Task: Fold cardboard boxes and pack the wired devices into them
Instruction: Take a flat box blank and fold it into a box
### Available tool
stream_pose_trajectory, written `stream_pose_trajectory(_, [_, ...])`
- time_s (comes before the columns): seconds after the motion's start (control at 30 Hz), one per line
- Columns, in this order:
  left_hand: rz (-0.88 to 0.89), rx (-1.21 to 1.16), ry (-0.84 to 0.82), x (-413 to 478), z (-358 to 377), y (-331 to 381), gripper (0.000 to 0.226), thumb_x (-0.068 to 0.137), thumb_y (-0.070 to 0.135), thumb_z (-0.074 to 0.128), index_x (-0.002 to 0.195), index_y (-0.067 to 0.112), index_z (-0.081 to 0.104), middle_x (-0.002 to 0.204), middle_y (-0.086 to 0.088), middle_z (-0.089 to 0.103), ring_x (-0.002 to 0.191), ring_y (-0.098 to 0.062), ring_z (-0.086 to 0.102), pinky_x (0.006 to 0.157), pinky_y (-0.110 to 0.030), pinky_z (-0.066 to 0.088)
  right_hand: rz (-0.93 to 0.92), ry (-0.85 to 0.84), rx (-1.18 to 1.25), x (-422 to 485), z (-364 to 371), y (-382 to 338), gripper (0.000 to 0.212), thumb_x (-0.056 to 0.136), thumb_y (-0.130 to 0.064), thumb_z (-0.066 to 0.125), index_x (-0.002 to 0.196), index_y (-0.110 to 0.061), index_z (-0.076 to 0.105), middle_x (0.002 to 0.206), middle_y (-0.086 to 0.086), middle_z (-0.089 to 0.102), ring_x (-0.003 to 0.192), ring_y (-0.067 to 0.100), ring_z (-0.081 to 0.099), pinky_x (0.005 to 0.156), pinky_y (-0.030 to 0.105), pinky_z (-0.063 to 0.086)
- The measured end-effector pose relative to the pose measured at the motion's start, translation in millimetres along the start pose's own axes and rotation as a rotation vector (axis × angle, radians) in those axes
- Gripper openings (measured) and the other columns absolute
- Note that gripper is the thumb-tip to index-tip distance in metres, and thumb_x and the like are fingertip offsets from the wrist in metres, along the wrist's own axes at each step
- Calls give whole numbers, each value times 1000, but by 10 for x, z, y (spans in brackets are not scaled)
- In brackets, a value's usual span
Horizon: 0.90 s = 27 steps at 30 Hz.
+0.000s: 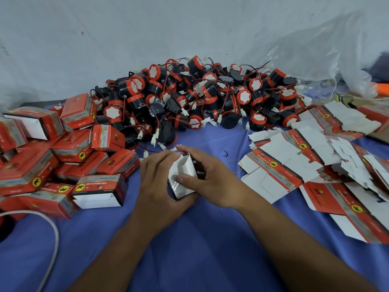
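Both my hands hold one small cardboard box (182,175) over the blue cloth at centre, its white flap side facing me. My left hand (157,182) cups it from the left and below. My right hand (210,178) grips it from the right, thumb pressing on the white flap. A big heap of black-and-red wired devices (200,95) with white plugs lies behind. Flat unfolded box blanks (305,165) are spread at the right. Folded red boxes (69,148) are piled at the left.
The blue cloth (189,249) covers the work surface. A white wall rises behind the heap, with a clear plastic bag (315,55) at the back right. A white cable (53,239) curves at the lower left. A rubber band (233,166) lies near my right hand.
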State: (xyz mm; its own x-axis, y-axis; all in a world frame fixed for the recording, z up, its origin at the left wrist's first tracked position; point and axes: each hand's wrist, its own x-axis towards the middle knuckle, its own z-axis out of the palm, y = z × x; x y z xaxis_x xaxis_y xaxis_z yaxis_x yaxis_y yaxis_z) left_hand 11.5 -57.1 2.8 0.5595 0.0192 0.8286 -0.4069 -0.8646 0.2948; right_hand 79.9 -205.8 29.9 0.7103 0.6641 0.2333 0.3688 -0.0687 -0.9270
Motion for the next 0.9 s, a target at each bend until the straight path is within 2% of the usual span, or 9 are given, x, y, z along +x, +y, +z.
stream_pose_trajectory(0.2, [-16,3,-63,-13,5,-7,75,74,37,77,134,3,47,132,-14,50,126,-23,41,111,-29,30,1,25,-36,17,-41,19,57,92,-18,71,140,-41,49,123,-16,66,113,7,64,98,36,55])
stream_pose_trajectory(0.3, [-55,0,-111,-18,14,-1,82,76,43,73,140,3,40,137,-16,46,128,-24,38,113,-22,25,14,23,-78,23,-78,16,57,95,-19,66,141,-44,44,117,-23,64,108,3,64,93,28,55])
stream_pose_trajectory(0.47, [-41,-1,-86,-15,2,-35,76,78,43,70,136,1,44,133,-17,51,125,-27,44,106,-39,38,36,6,-119,18,-97,18,59,98,-18,64,149,-33,40,120,-19,62,108,4,62,94,28,54])
stream_pose_trajectory(0.63, [-15,-16,-80,-15,-11,-51,73,76,39,72,135,6,45,132,-14,53,123,-26,47,107,-33,39,43,-10,-152,1,-163,-2,56,99,-19,63,150,-29,41,122,-11,64,109,6,62,94,28,53])
stream_pose_trajectory(0.7, [12,-8,-93,-14,-13,-64,72,75,36,72,135,9,45,132,-14,53,122,-27,47,109,-30,36,48,-26,-241,-8,-190,0,57,101,-25,58,153,-27,35,121,-11,64,108,0,59,94,24,50])
stream_pose_trajectory(0.77, [19,-12,-104,-16,-17,-76,73,74,35,73,137,11,44,133,-13,53,123,-28,47,110,-29,35,38,-59,-323,-16,-195,-2,60,104,-28,53,157,-23,26,115,-11,64,101,-4,58,86,14,47])
stream_pose_trajectory(0.8, [15,-17,-109,-18,-19,-79,74,74,34,74,137,11,43,134,-12,52,123,-27,47,109,-30,36,28,-75,-346,-16,-194,4,61,105,-29,50,158,-22,22,116,-8,64,100,-2,57,85,14,46])
stream_pose_trajectory(0.87, [4,-21,-126,-22,-23,-77,75,74,35,75,138,10,44,136,-10,50,124,-26,46,108,-34,38,2,-95,-384,-16,-192,27,64,106,-31,46,160,-19,12,118,-1,64,101,6,58,88,24,47])
stream_pose_trajectory(0.9, [-1,-18,-137,-23,-25,-74,76,75,36,74,139,9,45,136,-10,50,124,-26,45,107,-35,38,-12,-102,-409,-17,-191,38,66,107,-32,43,160,-17,6,112,1,66,99,10,59,88,28,47])
